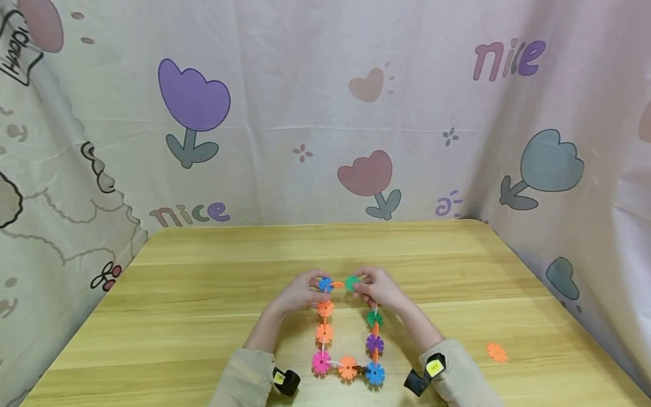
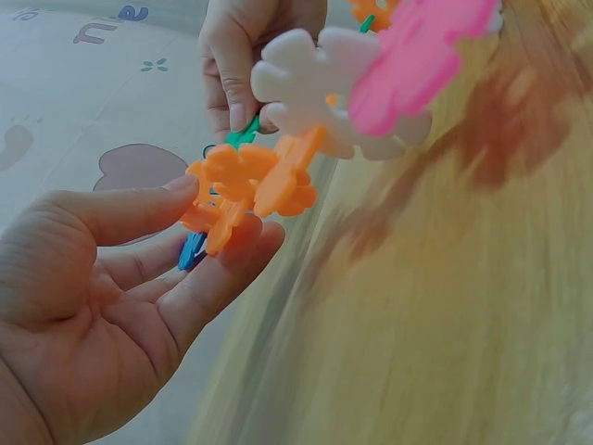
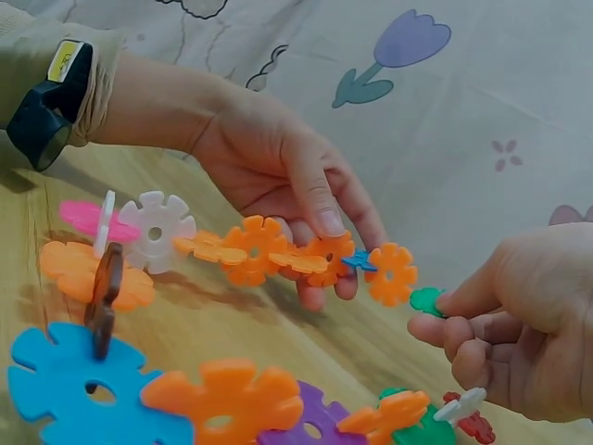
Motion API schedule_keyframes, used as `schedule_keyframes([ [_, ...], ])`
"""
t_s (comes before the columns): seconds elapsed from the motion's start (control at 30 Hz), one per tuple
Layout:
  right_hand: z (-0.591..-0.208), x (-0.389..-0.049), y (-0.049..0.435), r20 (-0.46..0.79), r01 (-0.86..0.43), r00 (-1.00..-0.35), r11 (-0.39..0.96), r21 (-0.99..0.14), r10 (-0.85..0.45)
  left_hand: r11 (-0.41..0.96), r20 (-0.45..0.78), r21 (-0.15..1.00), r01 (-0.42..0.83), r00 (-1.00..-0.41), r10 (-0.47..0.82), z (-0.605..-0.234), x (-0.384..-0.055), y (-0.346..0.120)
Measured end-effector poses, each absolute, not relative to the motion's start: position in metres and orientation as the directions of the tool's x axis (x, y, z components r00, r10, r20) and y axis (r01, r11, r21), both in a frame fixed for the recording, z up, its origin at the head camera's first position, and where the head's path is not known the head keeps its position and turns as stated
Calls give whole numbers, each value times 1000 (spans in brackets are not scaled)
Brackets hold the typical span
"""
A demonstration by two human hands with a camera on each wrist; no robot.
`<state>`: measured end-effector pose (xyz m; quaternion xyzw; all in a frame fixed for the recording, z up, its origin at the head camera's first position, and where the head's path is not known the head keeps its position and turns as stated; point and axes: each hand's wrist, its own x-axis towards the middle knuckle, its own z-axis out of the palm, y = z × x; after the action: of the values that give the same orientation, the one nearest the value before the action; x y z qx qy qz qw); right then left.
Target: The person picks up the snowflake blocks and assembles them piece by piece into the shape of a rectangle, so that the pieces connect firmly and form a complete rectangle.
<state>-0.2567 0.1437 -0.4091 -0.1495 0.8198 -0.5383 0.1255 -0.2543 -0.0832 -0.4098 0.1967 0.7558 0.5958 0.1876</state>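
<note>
A chain of notched plastic snowflake discs, slotted into one another, makes a rectangular outline between my hands. My left hand [image 1: 296,293] pinches the chain at its far left corner, thumb on an orange disc [image 3: 331,260] beside the blue disc [image 1: 325,285]. An upright orange disc [image 3: 391,274] sticks out from that blue one. My right hand [image 1: 382,290] pinches a green disc [image 3: 427,300] between thumb and fingers, close to this orange disc. Red and white discs [image 3: 460,406] hang under the right hand. A pink disc [image 1: 321,362] and a large blue disc [image 1: 375,373] form the near corners.
A loose orange disc [image 1: 497,353] lies on the wooden table [image 1: 203,316] to the right. Behind the table hangs a printed curtain [image 1: 285,102]. Both wrists wear black cameras [image 1: 286,381].
</note>
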Motion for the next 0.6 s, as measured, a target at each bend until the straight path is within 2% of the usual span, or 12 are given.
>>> schedule_keyframes([
  [0.37,-411,-255,138,-41,-112,-926,376,-920,-376,207,-30,974,94,-850,526,-412,-256,-84],
  [0.6,-410,-253,134,-43,-63,-938,290,-955,-345,172,-24,982,80,-845,534,-407,-254,-84],
])
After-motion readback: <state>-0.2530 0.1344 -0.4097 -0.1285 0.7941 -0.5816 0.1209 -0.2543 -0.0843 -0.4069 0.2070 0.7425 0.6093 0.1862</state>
